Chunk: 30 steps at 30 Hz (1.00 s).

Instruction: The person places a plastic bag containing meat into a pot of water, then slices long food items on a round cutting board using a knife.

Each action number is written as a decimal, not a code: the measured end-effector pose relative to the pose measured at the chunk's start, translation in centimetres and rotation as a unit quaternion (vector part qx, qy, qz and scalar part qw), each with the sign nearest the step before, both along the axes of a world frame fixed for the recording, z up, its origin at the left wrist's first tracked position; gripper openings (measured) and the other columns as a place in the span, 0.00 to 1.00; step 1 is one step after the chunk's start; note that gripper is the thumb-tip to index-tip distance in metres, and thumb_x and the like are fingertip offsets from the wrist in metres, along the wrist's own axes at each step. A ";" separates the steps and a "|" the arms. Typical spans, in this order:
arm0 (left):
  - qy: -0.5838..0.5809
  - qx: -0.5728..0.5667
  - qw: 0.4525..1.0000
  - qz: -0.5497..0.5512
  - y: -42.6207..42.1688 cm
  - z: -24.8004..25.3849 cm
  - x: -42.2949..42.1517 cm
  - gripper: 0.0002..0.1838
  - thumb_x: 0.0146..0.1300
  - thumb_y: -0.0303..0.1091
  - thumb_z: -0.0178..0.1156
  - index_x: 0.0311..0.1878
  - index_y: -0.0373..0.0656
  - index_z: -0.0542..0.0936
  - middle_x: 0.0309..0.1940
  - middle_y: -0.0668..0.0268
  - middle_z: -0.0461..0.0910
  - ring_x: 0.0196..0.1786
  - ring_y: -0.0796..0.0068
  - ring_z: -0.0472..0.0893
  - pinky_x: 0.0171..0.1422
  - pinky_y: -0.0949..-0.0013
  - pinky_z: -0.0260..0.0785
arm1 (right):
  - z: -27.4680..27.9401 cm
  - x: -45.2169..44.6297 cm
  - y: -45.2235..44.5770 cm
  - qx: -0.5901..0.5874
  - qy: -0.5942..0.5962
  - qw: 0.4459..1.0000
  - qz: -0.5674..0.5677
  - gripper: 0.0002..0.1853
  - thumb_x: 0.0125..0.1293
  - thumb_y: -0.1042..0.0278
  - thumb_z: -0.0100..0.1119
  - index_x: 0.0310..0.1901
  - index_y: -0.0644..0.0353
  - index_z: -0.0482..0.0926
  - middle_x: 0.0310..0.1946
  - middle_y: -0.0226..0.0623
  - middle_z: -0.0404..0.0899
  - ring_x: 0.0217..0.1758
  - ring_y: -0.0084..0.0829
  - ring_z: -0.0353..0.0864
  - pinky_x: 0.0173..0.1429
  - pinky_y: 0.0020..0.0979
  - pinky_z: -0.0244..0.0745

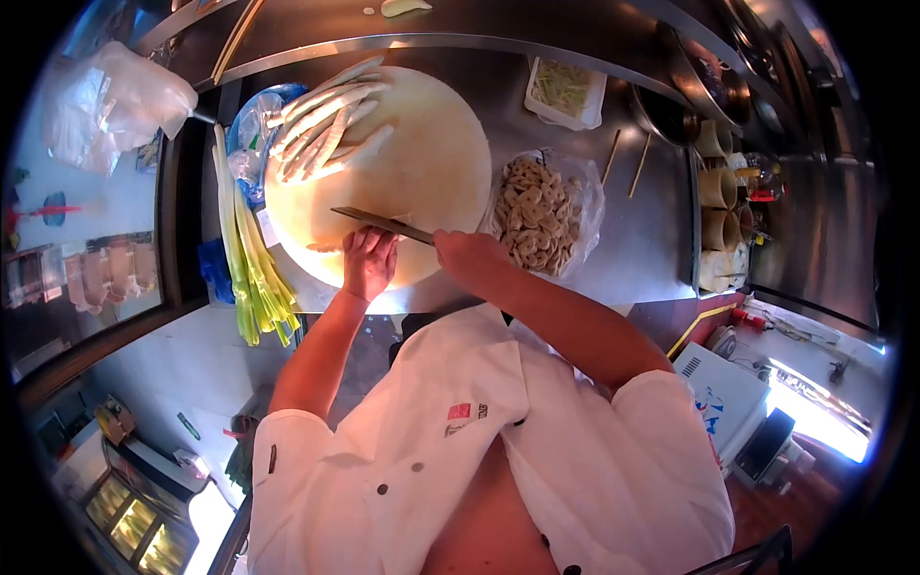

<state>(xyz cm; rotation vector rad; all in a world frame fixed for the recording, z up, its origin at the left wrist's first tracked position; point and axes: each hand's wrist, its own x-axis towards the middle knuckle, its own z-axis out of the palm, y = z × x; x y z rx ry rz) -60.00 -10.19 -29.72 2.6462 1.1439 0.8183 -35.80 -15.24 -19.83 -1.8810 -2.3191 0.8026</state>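
My right hand [467,257] is wrapped round the handle of a knife [381,222], whose blade lies over the round cutting board [446,125], pointing left. Close below the blade, my left hand [369,259] rests at the board's near edge with its fingers bent together; what it presses on is mostly hidden, though a thin brownish piece [326,248] shows just left of it. Several long pale strips [331,120] are heaped at the board's upper left. To the right of the board, a clear plastic bag [589,206] holds many sliced pale-brown pieces [539,213].
Long green onions [244,249] lie left of the board, beside a blue bag [252,134]. A white tray [565,94] of shredded food and two chopsticks [639,165] are at the upper right. Metal bowls [709,77] and stacked containers [719,206] stand further right.
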 end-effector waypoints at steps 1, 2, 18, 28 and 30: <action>0.003 -0.003 1.000 0.004 -0.1 0.0 -0.1 0.14 0.62 0.31 0.68 0.52 0.50 0.84 0.52 0.67 0.82 0.58 0.60 0.80 0.60 0.53 0.68 | 0.4 0.2 -0.2 0.004 0.005 1.000 0.009 0.08 0.74 0.64 0.54 0.43 0.60 0.75 0.32 0.45 0.86 0.33 0.51 0.89 0.34 0.50 0.85; 0.006 -0.006 1.000 0.008 0.0 0.0 0.0 0.12 0.63 0.30 0.68 0.50 0.48 0.84 0.52 0.65 0.82 0.57 0.58 0.80 0.60 0.53 0.68 | 0.8 0.5 -0.4 0.008 0.010 1.000 0.019 0.08 0.74 0.64 0.55 0.43 0.60 0.75 0.32 0.45 0.86 0.33 0.52 0.89 0.35 0.51 0.84; -0.039 0.013 0.999 0.034 -0.7 -0.9 -0.3 0.12 0.63 0.28 0.68 0.50 0.47 0.83 0.51 0.62 0.82 0.53 0.54 0.81 0.60 0.50 0.69 | 3.1 -0.4 -1.8 -0.045 0.009 0.999 -0.011 0.05 0.73 0.68 0.54 0.43 0.59 0.75 0.33 0.45 0.86 0.35 0.51 0.90 0.37 0.50 0.85; -0.040 0.008 0.999 0.028 -0.3 -1.4 -1.1 0.13 0.62 0.27 0.67 0.50 0.47 0.82 0.50 0.63 0.82 0.56 0.55 0.81 0.60 0.51 0.72 | 1.9 -1.4 -1.9 0.003 0.021 1.000 -0.009 0.07 0.70 0.68 0.57 0.43 0.61 0.74 0.31 0.48 0.85 0.32 0.52 0.90 0.33 0.49 0.85; -0.034 -0.008 0.999 0.013 -0.3 -0.9 -1.2 0.14 0.61 0.26 0.67 0.51 0.46 0.82 0.50 0.62 0.82 0.56 0.54 0.81 0.60 0.50 0.73 | 0.9 -2.0 -2.0 -0.010 0.024 1.000 -0.015 0.06 0.71 0.68 0.57 0.43 0.61 0.74 0.30 0.48 0.85 0.33 0.52 0.90 0.35 0.50 0.85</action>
